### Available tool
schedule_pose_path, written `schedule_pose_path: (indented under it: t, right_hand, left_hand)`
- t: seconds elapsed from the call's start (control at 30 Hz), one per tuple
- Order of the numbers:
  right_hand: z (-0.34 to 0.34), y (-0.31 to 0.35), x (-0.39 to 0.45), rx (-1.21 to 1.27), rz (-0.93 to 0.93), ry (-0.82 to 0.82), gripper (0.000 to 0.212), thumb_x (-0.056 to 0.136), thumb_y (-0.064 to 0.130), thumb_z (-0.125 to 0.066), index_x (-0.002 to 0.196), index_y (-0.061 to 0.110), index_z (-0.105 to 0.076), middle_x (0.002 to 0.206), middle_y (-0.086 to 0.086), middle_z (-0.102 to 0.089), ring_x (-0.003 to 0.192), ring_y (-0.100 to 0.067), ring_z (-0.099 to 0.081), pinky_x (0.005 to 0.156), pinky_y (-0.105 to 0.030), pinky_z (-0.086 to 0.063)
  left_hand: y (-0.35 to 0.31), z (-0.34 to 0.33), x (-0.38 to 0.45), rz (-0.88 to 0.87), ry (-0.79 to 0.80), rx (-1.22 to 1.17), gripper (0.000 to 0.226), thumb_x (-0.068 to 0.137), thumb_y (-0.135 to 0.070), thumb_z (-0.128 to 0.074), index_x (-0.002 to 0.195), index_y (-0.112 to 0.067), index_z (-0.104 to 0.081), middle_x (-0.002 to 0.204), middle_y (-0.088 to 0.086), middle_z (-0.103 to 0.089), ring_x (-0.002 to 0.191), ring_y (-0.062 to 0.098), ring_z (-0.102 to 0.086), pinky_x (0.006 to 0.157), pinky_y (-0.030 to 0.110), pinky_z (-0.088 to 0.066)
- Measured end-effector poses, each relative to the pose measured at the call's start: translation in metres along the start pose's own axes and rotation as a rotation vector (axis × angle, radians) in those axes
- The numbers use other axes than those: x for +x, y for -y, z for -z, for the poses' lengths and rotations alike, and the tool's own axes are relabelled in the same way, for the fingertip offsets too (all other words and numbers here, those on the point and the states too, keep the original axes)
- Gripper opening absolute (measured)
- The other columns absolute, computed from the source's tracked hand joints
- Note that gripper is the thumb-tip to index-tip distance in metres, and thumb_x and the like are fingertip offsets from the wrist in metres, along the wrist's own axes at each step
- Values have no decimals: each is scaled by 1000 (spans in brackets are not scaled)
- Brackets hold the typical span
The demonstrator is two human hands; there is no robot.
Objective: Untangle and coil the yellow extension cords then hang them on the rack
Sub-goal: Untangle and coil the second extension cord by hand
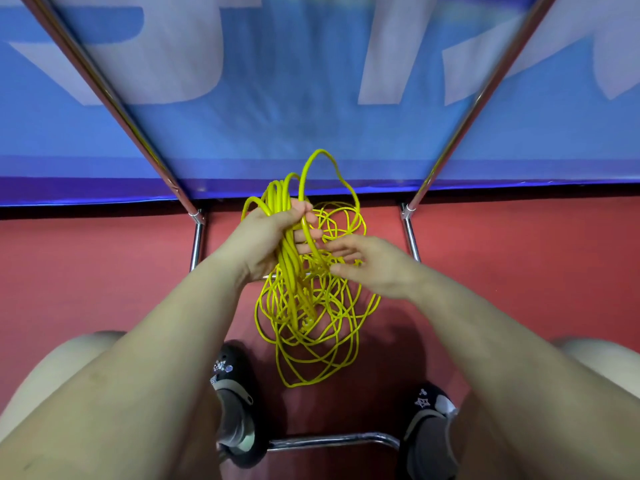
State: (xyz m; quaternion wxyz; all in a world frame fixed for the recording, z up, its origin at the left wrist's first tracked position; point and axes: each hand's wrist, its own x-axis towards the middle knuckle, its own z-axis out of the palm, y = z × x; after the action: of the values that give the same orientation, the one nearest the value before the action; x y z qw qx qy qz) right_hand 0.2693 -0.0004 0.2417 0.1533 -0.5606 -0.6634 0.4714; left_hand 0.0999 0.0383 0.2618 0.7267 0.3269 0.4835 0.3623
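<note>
Left hand [268, 237] grips yellow cords [311, 323], tangle dangling below

Even bright light, wide-angle edge distortion

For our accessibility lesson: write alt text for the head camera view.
A person's left hand grips a bundle of yellow extension cord loops, while the open right hand reaches into the tangle hanging over a red floor. Chrome rack tubes and a blue banner stand behind.

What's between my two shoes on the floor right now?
In the head view, bare red floor separates the left shoe and right shoe; the yellow cord tangle ends just beyond them.
</note>
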Motion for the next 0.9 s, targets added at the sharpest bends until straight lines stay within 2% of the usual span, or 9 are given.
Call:
schedule_pose_path:
  t: [0.07,0.17,0.3,0.4,0.47,0.57,0.7,0.77,0.9]
  right_hand:
    - [-5,0,-3,-74,0,73,40,87,16,-63,125,10,-54,117,2,-56,108,-7,-50,98,-18,-36]
    - [-7,-4,-2,-159,7,83,32,87,22,-64,117,17,-53,120,-1,-60,113,-13,-53,102,-30,-38]
    - [-5,-10,-3,-311,-36,112,22,90,25,-60,109,16,-57,104,1,-60,99,-14,-53,84,-23,-40]
    - [-4,-15,-3,-382,-88,139,12,92,24,-56,101,16,-57,92,1,-53,85,-15,-49,75,-26,-37]
    - [1,-17,-2,-372,-96,111,6,91,25,-57,92,21,-54,88,0,-54,82,-17,-48,75,-29,-40]
    - [12,-13,-4,-339,-87,60,10,89,29,-60,87,22,-53,82,3,-55,75,-15,-49,68,-26,-38]
    - [22,-8,-6,-281,-120,34,23,89,33,-59,70,24,-49,60,2,-57,60,-17,-59,62,-26,-43]
    - [27,-5,-6,-248,-133,4,25,89,33,-59,68,24,-50,60,-2,-58,58,-19,-61,61,-27,-46]
    - [32,-1,-5,-67,-181,-44,27,89,29,-61,65,20,-53,55,-2,-54,44,-13,-52,42,-18,-35]
  left_hand:
    - [-2,-1,-1,9,9,-66,18,98,-14,-43,89,-11,-58,66,-3,-66,57,12,-67,52,31,-58]
    - [-4,-1,-1,0,11,-107,19,98,-15,-43,87,-12,-58,65,-4,-67,58,12,-68,58,33,-58]
    - [-7,0,-1,-7,-1,-172,19,99,-17,-42,86,-13,-57,64,-5,-67,54,10,-65,54,28,-57]
    - [-12,3,-1,-24,-22,-226,20,99,-18,-42,86,-13,-56,63,-6,-66,50,8,-60,49,23,-53]
    - [-15,5,-1,-44,-58,-266,20,99,-18,-42,86,-13,-56,63,-5,-66,46,7,-56,47,21,-51]
    - [-17,11,2,-75,-115,-306,20,100,-19,-41,86,-14,-55,61,-6,-65,43,4,-50,46,17,-47]
    - [-16,22,7,-111,-131,-341,19,100,-23,-41,87,-16,-52,53,-8,-51,44,6,-45,51,19,-47]
    - [-15,25,8,-134,-153,-322,19,100,-22,-41,87,-15,-52,50,-8,-45,44,7,-44,53,20,-49]
    - [-14,28,8,-173,-185,-280,21,100,-19,-42,82,-15,-52,47,-8,-44,44,6,-45,57,21,-53]
